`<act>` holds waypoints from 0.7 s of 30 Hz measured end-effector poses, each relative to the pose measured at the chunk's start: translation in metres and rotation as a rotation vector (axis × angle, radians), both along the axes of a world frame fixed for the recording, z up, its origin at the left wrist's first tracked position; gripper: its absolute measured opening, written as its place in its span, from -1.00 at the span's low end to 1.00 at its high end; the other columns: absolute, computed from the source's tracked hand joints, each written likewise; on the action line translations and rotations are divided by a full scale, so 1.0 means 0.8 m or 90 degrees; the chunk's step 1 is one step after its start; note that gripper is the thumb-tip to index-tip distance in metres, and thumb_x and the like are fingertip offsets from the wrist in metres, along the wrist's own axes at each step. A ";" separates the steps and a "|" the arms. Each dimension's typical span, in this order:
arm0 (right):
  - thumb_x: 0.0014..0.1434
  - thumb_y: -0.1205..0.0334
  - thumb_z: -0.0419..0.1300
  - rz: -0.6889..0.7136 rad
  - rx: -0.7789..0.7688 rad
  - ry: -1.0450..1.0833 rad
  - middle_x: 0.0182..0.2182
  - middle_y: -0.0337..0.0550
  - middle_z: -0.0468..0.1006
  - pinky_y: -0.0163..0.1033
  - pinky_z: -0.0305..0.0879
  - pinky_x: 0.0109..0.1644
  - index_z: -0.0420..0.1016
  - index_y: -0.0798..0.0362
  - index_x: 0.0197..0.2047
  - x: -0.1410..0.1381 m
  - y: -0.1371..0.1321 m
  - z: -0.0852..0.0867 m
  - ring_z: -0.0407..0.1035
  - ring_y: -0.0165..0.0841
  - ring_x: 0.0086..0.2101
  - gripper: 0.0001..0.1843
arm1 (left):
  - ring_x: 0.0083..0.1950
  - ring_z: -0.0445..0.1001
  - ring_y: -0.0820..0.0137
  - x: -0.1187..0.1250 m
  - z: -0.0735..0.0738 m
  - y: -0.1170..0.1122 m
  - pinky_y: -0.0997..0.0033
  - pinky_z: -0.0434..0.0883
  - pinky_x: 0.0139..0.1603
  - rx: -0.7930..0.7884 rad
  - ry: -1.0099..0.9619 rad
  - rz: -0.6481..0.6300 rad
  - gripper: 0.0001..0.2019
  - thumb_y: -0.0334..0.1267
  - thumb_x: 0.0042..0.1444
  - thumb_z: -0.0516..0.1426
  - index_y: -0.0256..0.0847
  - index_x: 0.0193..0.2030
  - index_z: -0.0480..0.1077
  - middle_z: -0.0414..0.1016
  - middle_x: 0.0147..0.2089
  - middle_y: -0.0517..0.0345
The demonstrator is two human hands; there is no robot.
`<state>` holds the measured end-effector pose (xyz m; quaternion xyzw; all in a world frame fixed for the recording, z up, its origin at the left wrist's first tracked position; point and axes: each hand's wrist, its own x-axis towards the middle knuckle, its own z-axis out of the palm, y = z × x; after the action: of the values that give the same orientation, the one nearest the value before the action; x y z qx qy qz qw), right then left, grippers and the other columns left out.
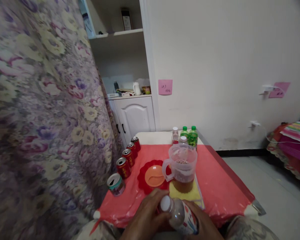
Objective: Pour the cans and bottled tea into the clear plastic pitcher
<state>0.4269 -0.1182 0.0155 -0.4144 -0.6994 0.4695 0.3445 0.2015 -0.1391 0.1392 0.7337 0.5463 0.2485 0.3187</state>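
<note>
Where the view is nearest, at the near edge of the table (222, 186) with its red cover, both hands grip a small bottle (181, 216), which is tilted with its white cap on and pointing up and to the left; the left hand (146, 216) curls round the neck just below the cap, and the right hand (203, 226) wraps the labelled body from beneath; just beyond them a clear jug (182, 166), part full of brown liquid, stands on a yellow cloth (190, 196); just beside the jug's handle lies a red plate (142, 180) carrying an orange dish (154, 176); to the left a row of cans (123, 167) runs away along the flowered curtain (40, 116); at the far edge stand two green bottles (193, 136); on the wall behind is a pink note (165, 87).
</note>
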 end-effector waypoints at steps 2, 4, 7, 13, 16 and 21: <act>-0.27 0.19 0.41 0.000 0.002 0.005 0.16 0.04 0.49 0.09 0.21 0.24 0.37 -0.01 0.23 -0.001 0.000 0.000 0.33 0.09 0.14 -0.09 | -0.04 0.45 0.22 0.004 0.005 -0.001 0.28 0.33 0.01 0.007 0.024 0.013 -0.64 -0.25 0.04 0.23 -0.10 0.02 0.48 0.55 -0.05 0.07; -0.29 0.24 0.41 0.005 0.001 0.009 0.16 0.03 0.48 0.07 0.20 0.25 0.37 -0.01 0.23 -0.002 0.001 -0.001 0.32 0.07 0.14 -0.08 | -0.14 0.44 0.26 0.008 0.012 -0.001 0.33 0.33 -0.09 0.009 0.031 0.014 -0.74 -0.22 0.06 0.21 -0.15 -0.08 0.50 0.54 -0.15 0.10; -0.31 0.35 0.38 0.004 -0.007 -0.008 0.15 0.07 0.47 0.01 0.20 0.26 0.33 0.05 0.25 -0.003 0.001 0.001 0.32 0.02 0.14 -0.05 | -0.18 0.43 0.29 0.014 0.021 -0.002 0.37 0.29 -0.16 -0.003 0.036 0.037 -0.78 -0.21 0.08 0.20 -0.18 -0.13 0.50 0.52 -0.19 0.12; -0.30 0.41 0.35 -0.002 -0.004 -0.048 0.13 0.11 0.45 -0.01 0.18 0.26 0.30 0.14 0.26 -0.004 0.000 0.011 0.30 0.01 0.14 -0.05 | -0.21 0.41 0.31 0.021 0.022 -0.005 0.37 0.24 -0.20 -0.016 0.074 0.086 -0.83 -0.17 0.13 0.14 -0.19 -0.20 0.46 0.52 -0.23 0.13; -0.28 0.41 0.33 -0.008 0.004 -0.061 0.12 0.09 0.46 0.00 0.19 0.24 0.30 0.10 0.25 -0.005 0.000 0.012 0.31 0.02 0.13 -0.07 | -0.22 0.42 0.29 0.025 0.019 -0.006 0.34 0.23 -0.22 -0.006 0.099 0.111 -0.79 -0.10 0.18 0.10 -0.20 -0.24 0.43 0.51 -0.25 0.11; -0.25 0.38 0.33 -0.010 0.027 -0.067 0.10 0.10 0.46 0.02 0.21 0.22 0.30 0.10 0.25 -0.005 0.000 0.011 0.32 0.03 0.10 -0.09 | -0.29 0.42 0.29 0.029 0.015 -0.005 0.34 0.19 -0.29 -0.005 0.120 0.137 -0.70 0.01 0.22 0.05 -0.18 -0.31 0.38 0.51 -0.33 0.11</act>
<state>0.4228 -0.1184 0.0240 -0.4370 -0.7230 0.4293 0.3195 0.2244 -0.1428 0.1514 0.6895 0.6504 0.2091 0.2405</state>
